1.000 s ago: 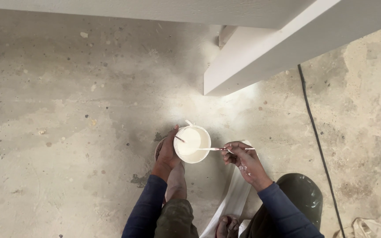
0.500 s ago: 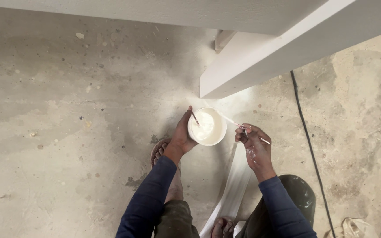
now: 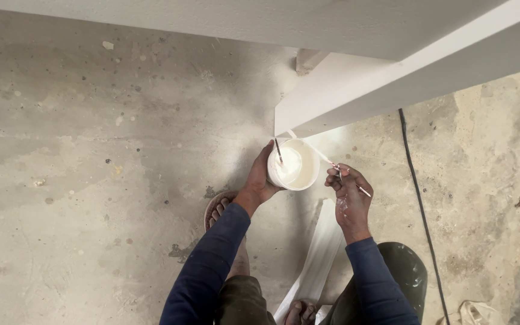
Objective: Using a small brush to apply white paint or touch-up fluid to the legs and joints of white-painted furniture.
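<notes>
My left hand (image 3: pixel 260 178) grips a small white pot (image 3: pixel 294 165) of white paint by its side, raised in front of me. A thin stick (image 3: pixel 278 151) stands inside the pot at its left rim. My right hand (image 3: pixel 349 194) pinches a slim paintbrush (image 3: pixel 332 164) whose tip reaches over the pot's right edge toward a white beam (image 3: pixel 392 78). Both arms wear dark blue sleeves.
A white ceiling and the angled white beam fill the top. Below is a stained concrete floor (image 3: pixel 91 180) with a black cable (image 3: pixel 419 204) on the right. A long white moulding strip (image 3: pixel 319 259) stands between my legs, and my sandalled foot (image 3: pixel 218 210) shows beneath.
Both hands have lifted the pot and the brush upward and toward the white beam. The brush has left the paint and now points at the beam's edge.
</notes>
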